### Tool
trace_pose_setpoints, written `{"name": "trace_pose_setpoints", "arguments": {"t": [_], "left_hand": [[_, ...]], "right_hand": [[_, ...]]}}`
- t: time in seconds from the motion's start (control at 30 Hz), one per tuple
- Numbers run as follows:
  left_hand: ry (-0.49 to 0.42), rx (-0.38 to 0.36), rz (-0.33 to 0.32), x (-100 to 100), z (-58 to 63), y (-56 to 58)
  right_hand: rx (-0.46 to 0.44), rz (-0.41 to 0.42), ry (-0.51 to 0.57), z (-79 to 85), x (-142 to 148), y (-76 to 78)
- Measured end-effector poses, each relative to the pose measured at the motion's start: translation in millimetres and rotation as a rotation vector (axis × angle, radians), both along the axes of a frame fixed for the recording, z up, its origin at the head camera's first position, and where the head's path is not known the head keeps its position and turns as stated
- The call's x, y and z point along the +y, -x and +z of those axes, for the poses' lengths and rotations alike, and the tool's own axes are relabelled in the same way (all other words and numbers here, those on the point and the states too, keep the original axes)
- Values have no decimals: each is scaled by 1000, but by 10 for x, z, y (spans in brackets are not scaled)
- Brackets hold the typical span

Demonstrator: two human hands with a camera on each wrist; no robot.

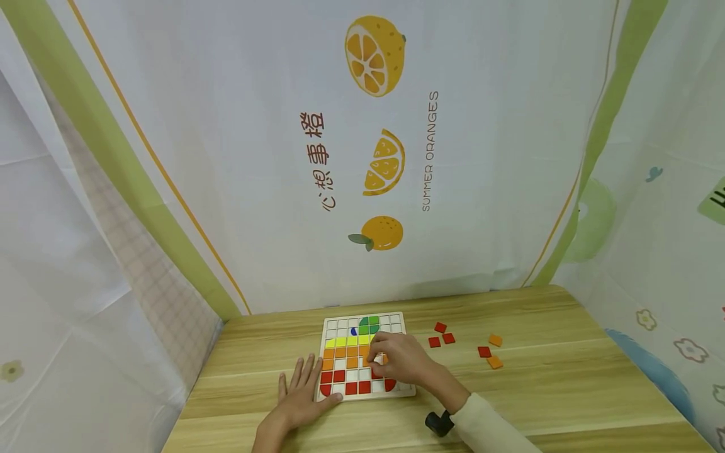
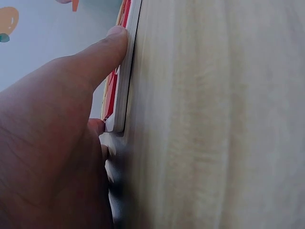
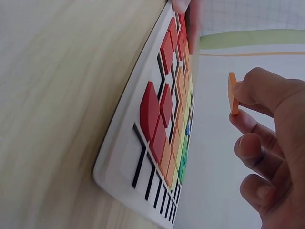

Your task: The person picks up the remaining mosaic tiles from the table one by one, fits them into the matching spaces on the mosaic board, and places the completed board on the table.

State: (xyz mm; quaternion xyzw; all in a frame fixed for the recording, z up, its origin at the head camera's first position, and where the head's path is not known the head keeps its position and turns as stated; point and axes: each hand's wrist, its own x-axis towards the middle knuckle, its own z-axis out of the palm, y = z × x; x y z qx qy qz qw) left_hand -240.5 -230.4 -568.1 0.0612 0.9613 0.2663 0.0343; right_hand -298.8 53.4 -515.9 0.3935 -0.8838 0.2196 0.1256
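A pale grid board [image 1: 331, 333] lies on the table with red, orange, yellow and green tiles in its compartments, plus a small blue piece [image 1: 354, 331]. Some compartments are bare. My right hand [image 1: 399, 358] is over the board's right half. In the right wrist view, its thumb and forefinger pinch an orange square tile [image 3: 232, 94] on edge, raised off the board; the other fingers curl loosely. My left hand [image 1: 300, 399] rests at the board's lower left corner, fingers spread and straight. In the left wrist view, its thumb [image 2: 112, 47] presses on the board's edge.
To the board's right lie several loose red tiles [image 1: 440, 328] and two orange tiles [image 1: 495, 340] on the wooden table [image 1: 544, 390]. A black device [image 1: 438, 424] sits at the right wrist. A white curtain [image 1: 255, 157] printed with oranges hangs behind the table.
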Motion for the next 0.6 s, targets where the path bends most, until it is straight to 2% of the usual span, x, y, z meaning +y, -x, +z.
{"name": "trace_pose_setpoints", "arguments": {"t": [0.17, 0.4, 0.6], "left_hand": [[-27, -6, -17, 3, 23, -11], [39, -28, 6, -16, -60, 35], [37, -25, 4, -18, -37, 30]], "right_hand": [[32, 9, -19, -8, -82, 26], [28, 21, -27, 1, -188, 48], [19, 18, -42, -5, -284, 75]]}}
